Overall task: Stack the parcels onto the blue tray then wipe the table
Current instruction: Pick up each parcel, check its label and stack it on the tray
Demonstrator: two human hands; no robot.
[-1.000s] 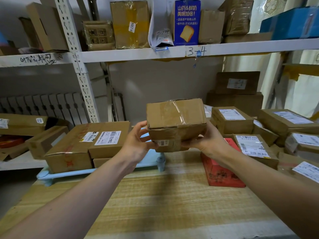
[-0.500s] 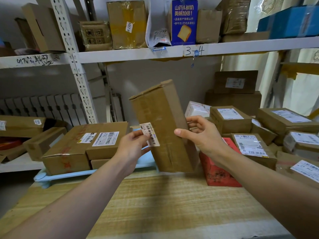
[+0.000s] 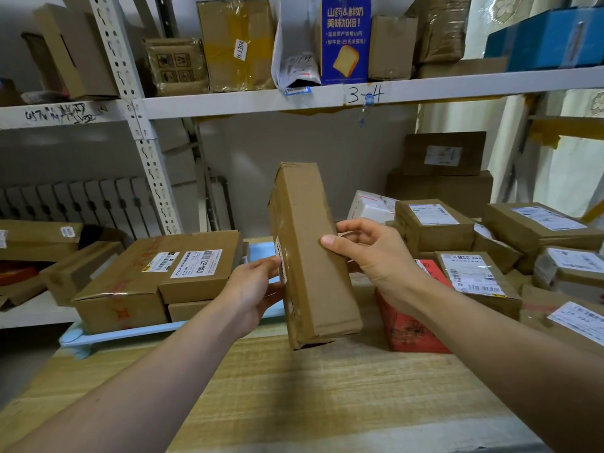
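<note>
Cardboard parcel [image 3: 313,256], upright, slightly tilted

A: Item in hand?
B: One brown box [image 3: 313,256], on end, tilted; left hand [image 3: 253,294] on its labelled side, right hand [image 3: 376,256] opposite.
A: Surroundings?
B: Blue tray [image 3: 98,336] with boxes [image 3: 157,276], wooden table [image 3: 294,387], red parcel [image 3: 411,328]

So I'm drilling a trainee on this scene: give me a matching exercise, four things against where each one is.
Things:
1. brown parcel
2. red parcel
3. blue bread box
4. blue tray

Places:
A. upper shelf
B. held upright in both hands
C. on the table right of the held parcel
D. under the stacked parcels at left

Pairs: 1-B, 2-C, 3-A, 4-D
</note>
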